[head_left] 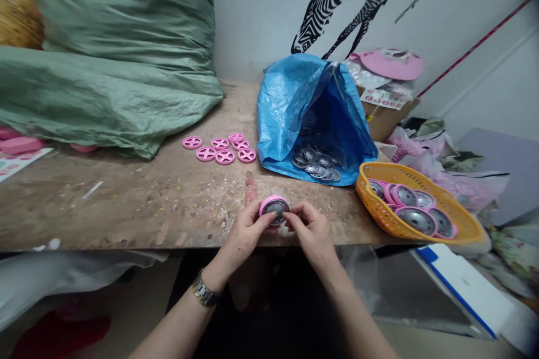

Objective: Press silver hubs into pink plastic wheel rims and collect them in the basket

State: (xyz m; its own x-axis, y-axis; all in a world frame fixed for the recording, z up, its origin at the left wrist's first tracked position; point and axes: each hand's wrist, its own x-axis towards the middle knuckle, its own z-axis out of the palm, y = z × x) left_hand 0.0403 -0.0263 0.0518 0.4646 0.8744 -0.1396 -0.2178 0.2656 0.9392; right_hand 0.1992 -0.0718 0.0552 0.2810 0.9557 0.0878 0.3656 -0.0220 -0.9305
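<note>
Nearest the camera, two bare forearms (pixel 357 314) were stretched toward the near edge of the worktop (pixel 138 196), the left wrist ringed by a metal-banded watch (pixel 205 290). Just above the middle of that edge, a small pink-rimmed wheel (pixel 273 208) with a dark grey face was held between both hands, its face tilted up toward the camera. Its left side was gripped by the left hand (pixel 243 231), the thumb laid across the grey face; its lower right side was pinched by the fingers of the right hand (pixel 314 233), that thumb also pressed to the face. Pink rings (pixel 224 156) with crossed spokes were scattered flat beyond the left hand, farther from the near edge. Beside them, toward the far edge, a blue bag (pixel 280 101) was laid with its mouth open, and grey discs (pixel 322 167) were heaped inside it. At the near right corner, a yellow basket (pixel 371 210) was filled with pink-and-grey wheels (pixel 416 221). The far left part was covered by a large green sack (pixel 126 78); crumbs (pixel 210 202) were strewn before the rings.
</note>
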